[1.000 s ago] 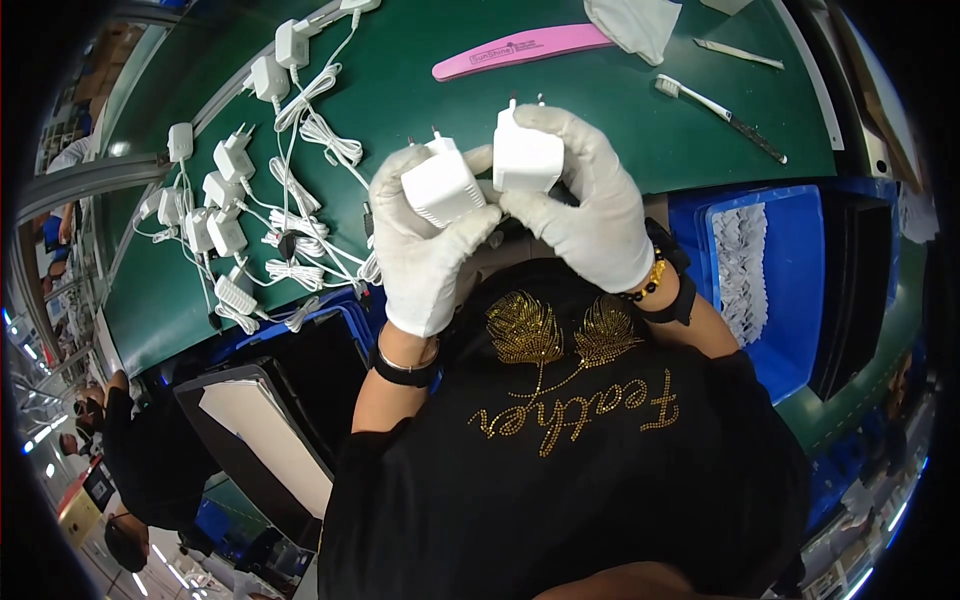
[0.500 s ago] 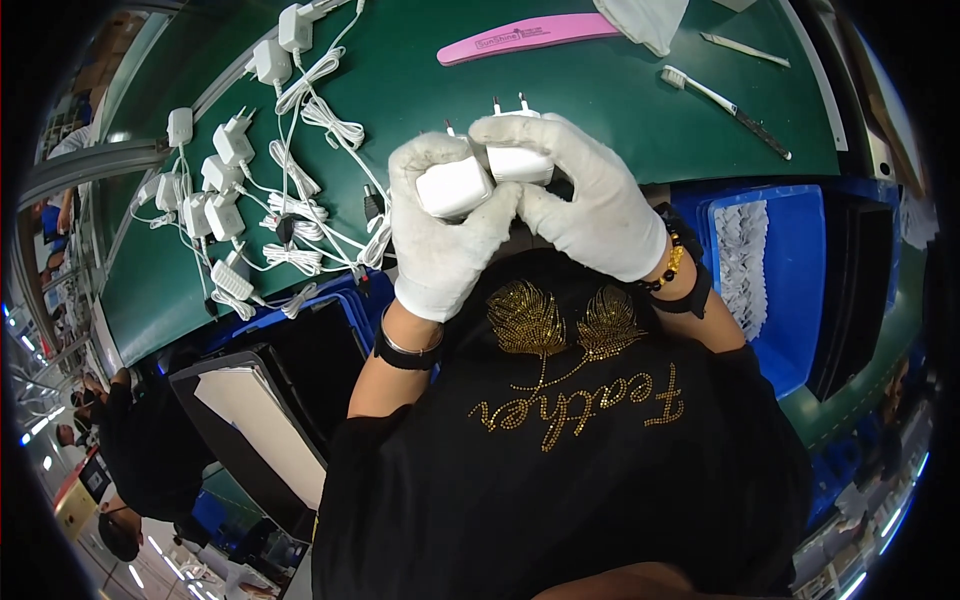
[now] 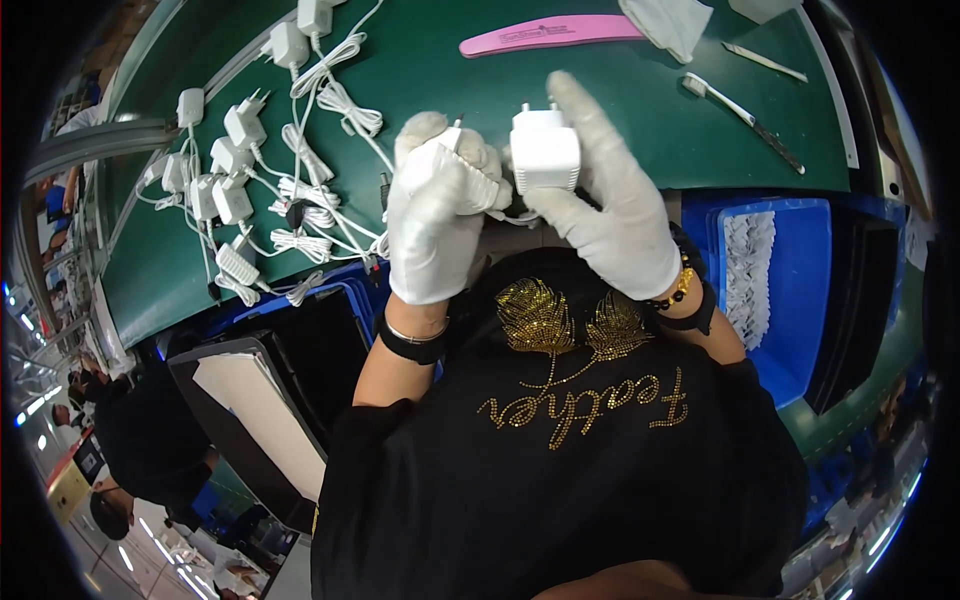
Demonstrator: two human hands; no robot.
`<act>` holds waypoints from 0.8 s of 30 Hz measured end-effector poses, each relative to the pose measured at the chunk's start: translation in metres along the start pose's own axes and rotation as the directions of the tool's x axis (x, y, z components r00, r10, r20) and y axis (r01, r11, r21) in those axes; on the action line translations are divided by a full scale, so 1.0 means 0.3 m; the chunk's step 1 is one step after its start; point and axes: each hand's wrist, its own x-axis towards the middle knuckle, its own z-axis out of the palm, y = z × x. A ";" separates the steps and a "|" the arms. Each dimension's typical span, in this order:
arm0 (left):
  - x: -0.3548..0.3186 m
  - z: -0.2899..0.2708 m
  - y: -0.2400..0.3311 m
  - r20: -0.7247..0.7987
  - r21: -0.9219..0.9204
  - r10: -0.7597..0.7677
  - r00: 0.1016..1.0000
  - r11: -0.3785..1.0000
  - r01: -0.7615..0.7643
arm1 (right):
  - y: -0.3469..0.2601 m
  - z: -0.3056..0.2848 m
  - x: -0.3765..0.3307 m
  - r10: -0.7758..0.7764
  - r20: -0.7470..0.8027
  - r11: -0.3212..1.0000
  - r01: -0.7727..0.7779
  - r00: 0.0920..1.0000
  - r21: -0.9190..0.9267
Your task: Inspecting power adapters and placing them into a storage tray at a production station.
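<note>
White gloves cover both my hands. My left hand (image 3: 438, 225) is closed around a white power adapter (image 3: 428, 165), which is partly hidden by the fingers; one plug pin shows at its top. In my right hand (image 3: 615, 215) a second white power adapter (image 3: 546, 160) stands upright, gripped at its side and lower edge, with its pins pointing to the far side. The two adapters are apart, just above the near part of the green table (image 3: 420, 70). Left of my hands lie several white adapters with bundled cables (image 3: 300, 215).
At the far side lie a pink file (image 3: 550, 34), a white cloth (image 3: 672, 22), a toothbrush (image 3: 745, 122) and a thin white stick (image 3: 765, 62). A blue bin (image 3: 795, 300) with white pieces stands at the right. Black trays (image 3: 240, 420) stand at the near left.
My hands have drawn apart, separating the two adapters. The left adapter has tilted within my grip; the right one has turned and its front now shows, with my right fingers stretched farther out.
</note>
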 end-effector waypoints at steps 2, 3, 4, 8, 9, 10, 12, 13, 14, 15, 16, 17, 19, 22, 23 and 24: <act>0.019 -0.008 0.002 0.022 -0.331 -0.046 0.999 0.942 0.051 | -0.006 0.015 0.010 0.003 -0.060 0.993 -0.010 0.998 -0.118; 0.029 -0.014 0.005 0.013 -0.324 -0.037 0.999 0.945 0.039 | -0.009 0.020 0.016 0.019 -0.100 0.984 -0.036 0.995 -0.173; 0.037 -0.020 0.008 0.047 -0.395 -0.080 0.996 0.914 0.092 | -0.013 0.024 0.022 -0.002 -0.082 0.986 -0.012 0.997 -0.168; 0.060 -0.040 0.013 0.127 -0.511 -0.161 0.979 0.835 0.203 | -0.022 0.032 0.039 -0.022 0.028 0.810 0.034 0.999 -0.585; 0.062 -0.042 0.013 0.121 -0.501 -0.160 0.980 0.842 0.200 | -0.022 0.035 0.042 -0.060 0.034 0.778 0.068 0.998 -0.624; 0.063 -0.041 0.012 0.114 -0.491 -0.160 0.980 0.849 0.196 | -0.022 0.038 0.044 -0.097 0.041 0.744 0.100 0.994 -0.661; 0.061 -0.033 0.007 0.039 -0.441 -0.147 0.988 0.885 0.149 | -0.022 0.047 0.044 -0.133 0.050 0.707 0.130 0.990 -0.695; 0.059 -0.025 0.002 -0.033 -0.386 -0.129 0.991 0.916 0.106 | -0.022 0.052 0.043 -0.136 0.054 0.708 0.135 0.989 -0.693; 0.057 -0.016 -0.002 -0.102 -0.330 -0.109 0.989 0.942 0.070 | -0.022 0.056 0.041 -0.139 0.057 0.707 0.139 0.989 -0.693; 0.055 -0.004 -0.008 -0.098 -0.327 -0.110 0.989 0.942 0.072 | -0.023 0.061 0.040 -0.130 0.050 0.706 0.128 0.990 -0.697; 0.053 0.011 -0.015 -0.130 -0.307 -0.090 0.987 0.951 0.046 | -0.022 0.065 0.040 -0.144 0.048 0.702 0.137 0.988 -0.699; 0.051 0.028 -0.022 -0.158 -0.287 -0.073 0.985 0.958 0.025 | -0.020 0.068 0.040 -0.134 0.034 0.701 0.119 0.990 -0.703; 0.046 0.065 -0.032 -0.163 -0.273 -0.072 0.984 0.962 0.025 | -0.012 0.069 0.042 -0.152 -0.002 0.691 0.105 0.988 -0.715; 0.042 0.120 -0.030 -0.151 0.134 0.134 0.979 0.984 -0.114 | 0.006 0.056 0.046 -0.269 -0.035 0.779 0.196 0.963 -0.596; 0.039 0.135 -0.024 -0.127 0.125 0.115 0.985 0.987 -0.099 | 0.013 0.047 0.046 -0.357 -0.047 0.801 0.280 0.933 -0.529; 0.032 0.145 -0.009 -0.073 0.265 0.124 0.990 0.959 -0.100 | 0.018 0.037 0.043 -0.342 -0.061 0.802 0.258 0.938 -0.539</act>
